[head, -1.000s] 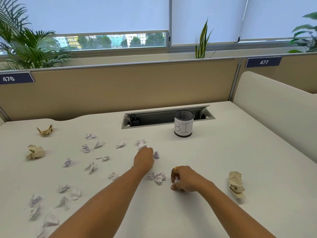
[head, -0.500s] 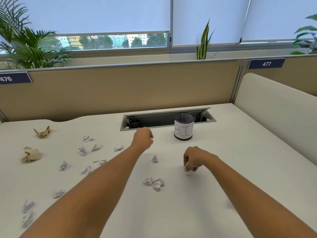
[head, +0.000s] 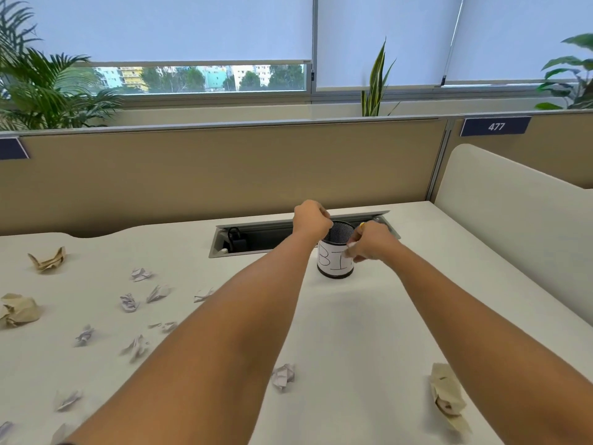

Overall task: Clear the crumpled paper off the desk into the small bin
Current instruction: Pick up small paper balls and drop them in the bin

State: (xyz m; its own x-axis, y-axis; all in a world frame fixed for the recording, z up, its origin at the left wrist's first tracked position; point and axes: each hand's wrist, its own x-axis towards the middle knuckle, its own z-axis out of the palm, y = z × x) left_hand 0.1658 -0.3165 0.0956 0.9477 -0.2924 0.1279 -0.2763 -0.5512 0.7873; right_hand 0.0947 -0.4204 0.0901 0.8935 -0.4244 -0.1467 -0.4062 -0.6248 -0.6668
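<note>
As both flank bin (head: 333, 263) | left hand (head: 311, 221) fisted, contents unseen | right hand (head: 370, 242) pinches paper (head: 350, 246)

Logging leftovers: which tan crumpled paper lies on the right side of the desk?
The long tan crumpled paper at the desk's near right. The other two, a flattened tan wad and a tan ball, lie far left.

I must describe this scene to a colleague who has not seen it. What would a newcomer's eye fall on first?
Both hands meet at the small bin toward the back of the desk: the left hand is curled over its rim, the right hand pinches a white scrap at its side. Small crumpled papers litter the desk's left half, and a bigger brown wad lies near right.
</note>
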